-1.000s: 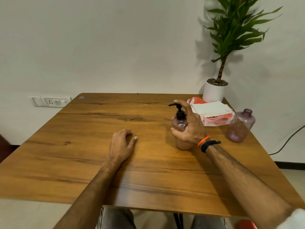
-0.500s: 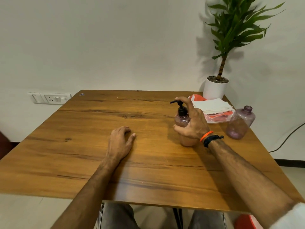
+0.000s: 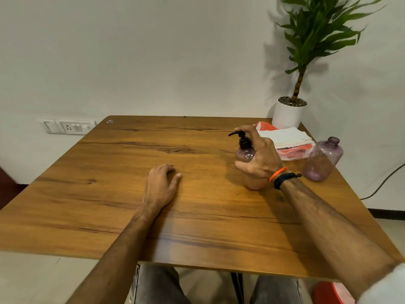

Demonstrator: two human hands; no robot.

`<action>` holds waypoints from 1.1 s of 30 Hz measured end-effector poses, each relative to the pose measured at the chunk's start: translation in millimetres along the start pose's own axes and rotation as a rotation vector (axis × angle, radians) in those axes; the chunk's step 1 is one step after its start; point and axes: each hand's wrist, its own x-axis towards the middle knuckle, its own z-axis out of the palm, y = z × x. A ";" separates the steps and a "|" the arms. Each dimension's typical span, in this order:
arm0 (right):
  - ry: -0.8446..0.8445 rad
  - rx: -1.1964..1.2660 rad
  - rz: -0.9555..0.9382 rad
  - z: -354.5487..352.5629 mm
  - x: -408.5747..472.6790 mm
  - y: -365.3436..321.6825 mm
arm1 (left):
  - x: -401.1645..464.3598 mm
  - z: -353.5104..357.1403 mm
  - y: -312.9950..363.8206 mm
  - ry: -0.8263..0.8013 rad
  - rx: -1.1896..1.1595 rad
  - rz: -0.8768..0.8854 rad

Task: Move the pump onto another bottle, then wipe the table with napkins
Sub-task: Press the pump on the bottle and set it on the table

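A pinkish bottle [image 3: 246,155] with a black pump [image 3: 241,139] stands upright on the wooden table [image 3: 109,194], right of the middle. My right hand [image 3: 259,156] grips this bottle round its shoulder, with the index finger arched over the pump head. A second pinkish bottle [image 3: 323,160], open at the neck with no pump, stands near the table's right edge. A stack of white napkins [image 3: 285,137] lies on an orange-and-clear packet behind my right hand. My left hand [image 3: 161,185] rests palm down on the table near the centre, holding nothing.
A white pot [image 3: 287,114] with a tall green plant stands at the table's far right corner. A wall socket plate [image 3: 68,126] sits on the wall at the left. A dark cable [image 3: 385,181] hangs beyond the right edge. My knees show under the near edge.
The view has shifted slightly. My right hand keeps its hold on the pump bottle and my left hand stays flat on the table.
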 end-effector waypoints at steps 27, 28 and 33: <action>-0.122 0.085 -0.131 -9.7 -14.6 -2.3 | 0.4 2.8 -4.9 0.004 0.028 0.004; -0.126 0.089 -0.138 -9.3 -15.6 -3.3 | 0.2 2.8 -5.5 0.000 0.025 0.000; -0.121 0.104 -0.124 -8.6 -16.0 -6.3 | 0.8 2.9 -4.5 0.010 0.032 -0.010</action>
